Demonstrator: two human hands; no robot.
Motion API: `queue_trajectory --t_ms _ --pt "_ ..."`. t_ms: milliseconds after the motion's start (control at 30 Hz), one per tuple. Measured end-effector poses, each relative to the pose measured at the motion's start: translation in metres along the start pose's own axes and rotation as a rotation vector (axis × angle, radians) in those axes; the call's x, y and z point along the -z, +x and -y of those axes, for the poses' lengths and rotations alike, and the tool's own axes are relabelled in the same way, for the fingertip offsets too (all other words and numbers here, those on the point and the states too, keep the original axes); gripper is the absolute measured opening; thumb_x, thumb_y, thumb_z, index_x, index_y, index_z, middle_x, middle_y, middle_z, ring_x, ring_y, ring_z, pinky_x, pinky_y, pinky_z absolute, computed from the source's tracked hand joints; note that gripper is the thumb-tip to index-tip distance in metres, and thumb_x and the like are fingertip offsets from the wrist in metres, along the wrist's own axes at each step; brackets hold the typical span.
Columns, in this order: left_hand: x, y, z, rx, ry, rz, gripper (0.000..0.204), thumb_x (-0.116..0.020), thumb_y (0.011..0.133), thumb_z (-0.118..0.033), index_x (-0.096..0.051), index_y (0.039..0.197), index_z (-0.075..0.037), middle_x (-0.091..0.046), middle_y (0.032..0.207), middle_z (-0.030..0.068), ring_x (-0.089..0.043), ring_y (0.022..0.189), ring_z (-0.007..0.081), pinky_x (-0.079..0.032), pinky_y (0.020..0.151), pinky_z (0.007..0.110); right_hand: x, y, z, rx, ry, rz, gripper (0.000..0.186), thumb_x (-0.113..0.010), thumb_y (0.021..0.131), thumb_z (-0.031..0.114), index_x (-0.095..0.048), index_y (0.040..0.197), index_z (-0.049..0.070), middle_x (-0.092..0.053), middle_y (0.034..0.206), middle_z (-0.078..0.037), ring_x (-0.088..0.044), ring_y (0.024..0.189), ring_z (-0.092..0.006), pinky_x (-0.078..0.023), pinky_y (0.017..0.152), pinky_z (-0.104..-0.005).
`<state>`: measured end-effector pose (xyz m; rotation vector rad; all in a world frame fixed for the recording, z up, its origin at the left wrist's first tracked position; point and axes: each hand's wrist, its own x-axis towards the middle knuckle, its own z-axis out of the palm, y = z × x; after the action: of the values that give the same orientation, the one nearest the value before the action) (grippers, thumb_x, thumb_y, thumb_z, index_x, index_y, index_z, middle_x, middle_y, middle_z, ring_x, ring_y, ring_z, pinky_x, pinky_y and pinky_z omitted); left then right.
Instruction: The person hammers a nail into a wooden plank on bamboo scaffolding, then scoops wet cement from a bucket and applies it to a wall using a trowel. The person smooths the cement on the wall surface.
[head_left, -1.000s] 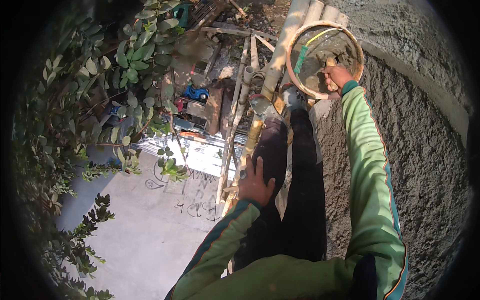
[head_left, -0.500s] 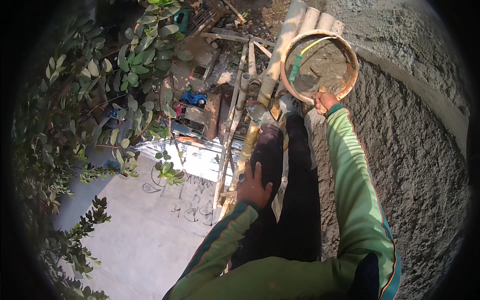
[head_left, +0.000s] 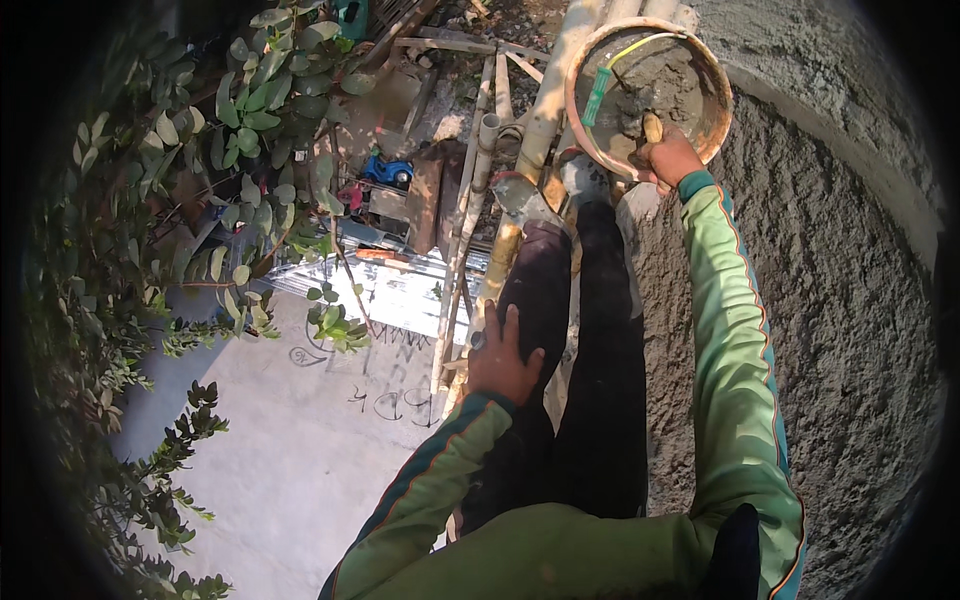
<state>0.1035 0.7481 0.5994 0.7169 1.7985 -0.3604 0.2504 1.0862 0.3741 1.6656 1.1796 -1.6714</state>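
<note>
A round bucket of wet grey mortar stands at the far right, with a wire handle and green grip lying across its left side. Over the bucket's near rim reaches my right hand, closed round the wooden handle of a trowel. The trowel's blade cannot be made out against the mortar and hand. My left hand lies on my left leg, fingers spread, holding nothing.
Bamboo poles run under my feet. A rough mortar-coated wall rises close on my right. Leafy branches hang at the left. Far below lie a pale concrete surface, metal sheeting and a blue toy vehicle.
My right hand has moved from the bucket's near rim inward over the mortar, with the trowel handle now standing up more. My left hand stays on my leg. The view has shifted slightly.
</note>
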Motion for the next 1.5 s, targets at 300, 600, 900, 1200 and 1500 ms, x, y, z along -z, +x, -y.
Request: queue_trajectory --t_ms 300,600,900,1200,1500 --pt "-0.009 -0.008 -0.001 0.016 0.006 -0.008 0.086 -0.067 0.091 -0.043 -0.03 0.16 -0.008 -0.015 0.167 0.0263 -0.064 0.119 0.0435 -0.048 0.099 0.056 0.032 -0.167 0.06 0.405 -1.442 -0.463 0.018 -0.057 0.095 0.012 -0.058 0.11 0.002 -0.074 0.092 -0.016 -0.076 0.078 -0.0323 -0.06 0.066 -0.0439" --pt "-0.016 -0.003 0.009 -0.006 -0.017 -0.054 0.085 -0.071 0.088 -0.041 -0.034 0.158 -0.008 -0.02 0.165 0.029 -0.06 0.121 0.0488 -0.053 0.096 0.054 -0.017 0.051 0.067 0.464 -1.454 -0.554 0.032 -0.061 0.093 0.017 -0.058 0.121 0.001 -0.075 0.093 -0.012 -0.076 0.081 -0.0305 -0.06 0.063 -0.0434" --pt "-0.022 -0.016 -0.006 0.071 -0.079 -0.01 0.087 -0.069 0.089 -0.044 -0.032 0.159 -0.008 -0.02 0.165 0.0272 -0.064 0.115 0.0478 -0.054 0.093 0.054 0.014 -0.102 0.015 0.132 -1.339 -0.239 0.03 -0.057 0.097 0.017 -0.055 0.122 0.0 -0.075 0.103 -0.022 -0.074 0.098 -0.0382 -0.06 0.079 -0.049" --pt "-0.016 -0.019 0.007 0.092 -0.243 -0.105 0.087 -0.071 0.088 -0.044 -0.033 0.159 -0.008 -0.021 0.166 0.0267 -0.058 0.128 0.044 -0.049 0.103 0.052 -0.001 0.038 -0.011 0.024 -1.522 -0.186 0.039 -0.06 0.098 0.022 -0.06 0.132 0.004 -0.072 0.111 -0.018 -0.073 0.102 -0.0335 -0.061 0.083 -0.0433" --pt "-0.099 -0.126 0.075 0.105 -1.481 -0.074 0.059 -0.064 0.1 -0.037 -0.05 0.148 -0.005 -0.057 0.142 0.0147 -0.056 0.127 0.0246 -0.043 0.107 0.039 -0.087 -0.205 -0.018 0.64 -0.655 0.051 0.06 -0.066 0.095 0.035 -0.053 0.144 0.003 -0.054 0.146 -0.021 -0.048 0.137 -0.0414 -0.036 0.114 -0.0455"
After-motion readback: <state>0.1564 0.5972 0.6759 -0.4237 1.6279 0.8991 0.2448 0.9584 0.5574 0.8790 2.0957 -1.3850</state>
